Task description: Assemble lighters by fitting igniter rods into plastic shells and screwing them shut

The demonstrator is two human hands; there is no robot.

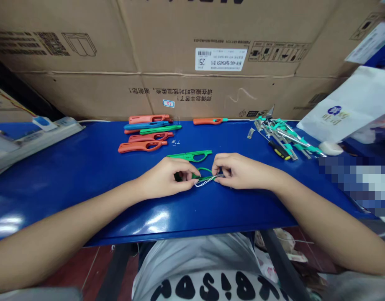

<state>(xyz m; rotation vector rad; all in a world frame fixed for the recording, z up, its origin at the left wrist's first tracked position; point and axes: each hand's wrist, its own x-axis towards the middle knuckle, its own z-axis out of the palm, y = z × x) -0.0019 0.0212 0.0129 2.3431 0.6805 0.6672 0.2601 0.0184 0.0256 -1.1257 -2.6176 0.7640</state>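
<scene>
My left hand is closed around the grip end of a green lighter casing, holding it just above the blue table. Its trigger loop shows between my hands. Closed in a pinch at the casing's other end, my right hand has thin white and dark wires at its fingertips. The wires run back toward my left fingers, which hide where they end. Just beyond my hands lies another green casing half, flat on the table.
Red, blue and green casings lie at the back left. An orange lighter with a metal rod rests by the cardboard box. At right are metal tubes with teal parts, a screwdriver and a white bag. A power strip stands left.
</scene>
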